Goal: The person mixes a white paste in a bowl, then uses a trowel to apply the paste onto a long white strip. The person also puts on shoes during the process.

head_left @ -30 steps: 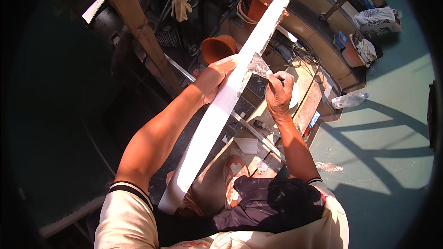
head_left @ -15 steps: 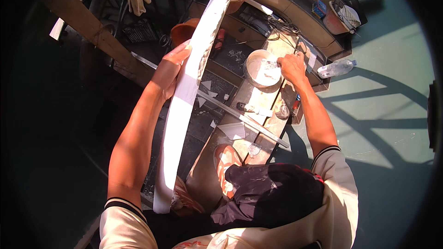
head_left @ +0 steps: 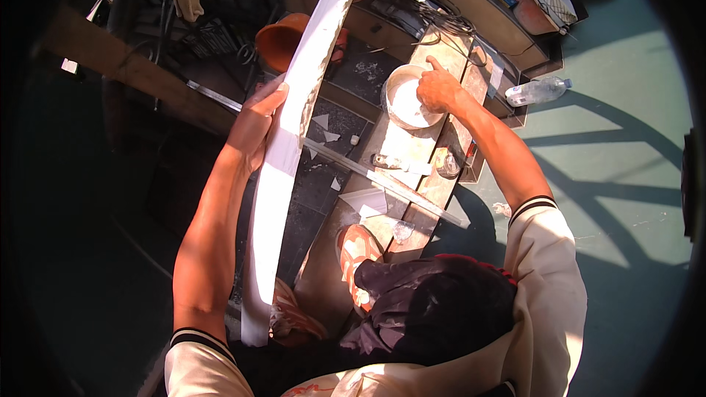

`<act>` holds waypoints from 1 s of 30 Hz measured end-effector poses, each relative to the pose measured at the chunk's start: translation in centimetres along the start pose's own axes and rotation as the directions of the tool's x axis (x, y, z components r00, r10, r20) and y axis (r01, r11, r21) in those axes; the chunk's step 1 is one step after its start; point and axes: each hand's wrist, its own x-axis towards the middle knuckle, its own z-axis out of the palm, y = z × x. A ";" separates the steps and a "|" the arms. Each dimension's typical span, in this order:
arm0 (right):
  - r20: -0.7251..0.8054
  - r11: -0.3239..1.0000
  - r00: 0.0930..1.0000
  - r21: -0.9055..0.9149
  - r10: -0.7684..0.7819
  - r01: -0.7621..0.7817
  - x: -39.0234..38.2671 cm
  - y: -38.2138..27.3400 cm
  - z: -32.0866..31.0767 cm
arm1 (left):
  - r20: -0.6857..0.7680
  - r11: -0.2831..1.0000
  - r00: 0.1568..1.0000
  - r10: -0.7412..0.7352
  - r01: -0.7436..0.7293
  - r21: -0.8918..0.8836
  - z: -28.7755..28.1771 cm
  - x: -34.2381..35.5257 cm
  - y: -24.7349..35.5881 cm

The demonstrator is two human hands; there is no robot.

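My left hand (head_left: 259, 119) is closed around the edge of a long, slightly curved white moulding strip (head_left: 276, 198). The strip slants from my lap up past the top of the picture, and its upper right edge looks rough and coated. At the right, my right hand (head_left: 440, 91) is over the rim of a round white bucket (head_left: 392, 106) with white paste inside. Its index finger stretches out and the other fingers are curled; what they hold is hidden. The bucket stands on a wooden plank bench (head_left: 377, 148).
Below the bucket lie a scraper (head_left: 393, 164) and a long metal bar (head_left: 390, 185) across the planks. White offcuts (head_left: 365, 201) are scattered about. Orange bowls (head_left: 278, 43) stand beyond the strip, cables (head_left: 450, 22) at the far end, and a plastic bottle (head_left: 539, 91) lies on the green floor.
My right hand has moved left, farther over the bucket, with its index finger now stretched out. My left hand and the strip have shifted slightly left in the picture, as the view moved.
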 end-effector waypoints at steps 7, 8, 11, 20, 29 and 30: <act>-0.092 0.955 0.986 0.252 -0.136 0.155 0.8 1.9 -0.9 | 0.024 0.999 0.999 -0.029 0.029 -0.013 -0.1 1.0 -1.0; -0.126 0.939 0.982 0.298 -0.141 0.173 0.8 2.4 -0.4 | 0.017 0.999 0.999 -0.032 0.032 -0.015 0.1 1.2 -1.2; -0.125 0.874 0.987 0.462 -0.101 0.148 1.3 3.5 0.7 | 0.024 0.999 0.999 -0.034 0.035 -0.039 0.4 2.0 -1.5; 0.164 0.201 0.964 0.958 0.209 -0.206 -2.9 6.0 5.1 | -0.017 0.991 0.998 -0.055 0.053 -0.120 1.9 5.4 -2.5; 0.088 -0.215 0.975 0.976 0.203 -0.043 -11.2 3.4 2.2 | 0.139 0.983 0.990 0.004 0.022 -0.182 2.7 3.4 -2.7; 0.102 -0.217 0.974 0.974 0.201 -0.057 -11.7 2.5 0.5 | 0.155 0.982 0.987 0.031 -0.001 -0.191 2.5 3.0 -2.6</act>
